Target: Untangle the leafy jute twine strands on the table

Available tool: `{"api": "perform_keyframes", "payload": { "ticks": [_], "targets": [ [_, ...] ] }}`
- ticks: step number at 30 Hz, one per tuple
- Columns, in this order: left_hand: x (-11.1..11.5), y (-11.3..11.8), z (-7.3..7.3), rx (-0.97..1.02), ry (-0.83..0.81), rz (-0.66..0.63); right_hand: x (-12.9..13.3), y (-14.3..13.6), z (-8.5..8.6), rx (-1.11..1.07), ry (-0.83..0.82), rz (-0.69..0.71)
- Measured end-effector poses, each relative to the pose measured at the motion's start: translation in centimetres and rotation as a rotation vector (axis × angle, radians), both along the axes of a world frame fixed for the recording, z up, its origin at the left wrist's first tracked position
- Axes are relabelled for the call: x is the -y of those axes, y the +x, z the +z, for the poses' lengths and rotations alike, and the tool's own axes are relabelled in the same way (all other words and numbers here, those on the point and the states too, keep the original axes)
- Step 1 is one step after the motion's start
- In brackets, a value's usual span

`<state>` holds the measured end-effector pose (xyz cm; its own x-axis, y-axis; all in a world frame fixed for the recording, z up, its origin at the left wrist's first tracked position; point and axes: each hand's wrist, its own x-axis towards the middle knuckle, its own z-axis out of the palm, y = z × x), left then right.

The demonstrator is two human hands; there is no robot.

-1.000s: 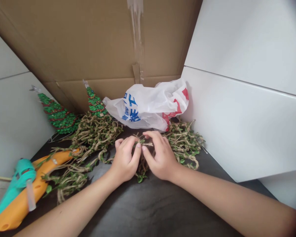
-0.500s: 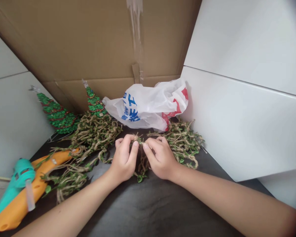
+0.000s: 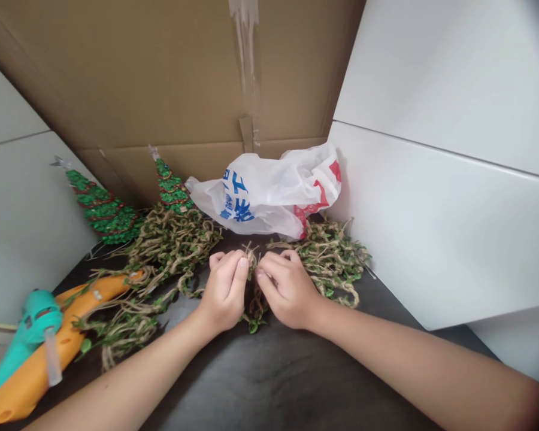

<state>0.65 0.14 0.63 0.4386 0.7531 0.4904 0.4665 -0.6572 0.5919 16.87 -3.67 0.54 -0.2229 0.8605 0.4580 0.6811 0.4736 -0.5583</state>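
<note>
Between my two hands is a jute twine garland [image 3: 254, 305] with small green leaves; its lower part hangs down to the dark tabletop. My left hand [image 3: 227, 287] pinches the garland's top end, thumb against the curled fingers, with loose twine ends poking up above. My right hand [image 3: 287, 288] is closed close beside it, thumb and forefinger pinching at the same end; its fingertips partly hide the twine. One heap of leafy twine garlands [image 3: 175, 239] lies to the left of my hands, another heap [image 3: 336, 257] to the right.
A crumpled white plastic bag [image 3: 269, 191] lies behind my hands. Two small green Christmas trees [image 3: 105, 212] lean at the back left. At the left edge lie a teal glue gun [image 3: 38, 317] and an orange object [image 3: 74, 335]. Cardboard [image 3: 161, 72] and white panels [image 3: 431, 209] surround the table.
My right thumb has drawn in and bent down at the garland's end, and the left thumb has shifted slightly. Both hands stay at nearly the same spot.
</note>
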Motion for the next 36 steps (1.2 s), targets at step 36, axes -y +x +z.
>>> {"api": "perform_keyframes", "payload": {
  "ticks": [36],
  "targets": [
    [0.25, 0.25, 0.05, -0.119, 0.178, 0.201, -0.32, 0.29, -0.66, -0.500, 0.126, -0.114]
  ]
}}
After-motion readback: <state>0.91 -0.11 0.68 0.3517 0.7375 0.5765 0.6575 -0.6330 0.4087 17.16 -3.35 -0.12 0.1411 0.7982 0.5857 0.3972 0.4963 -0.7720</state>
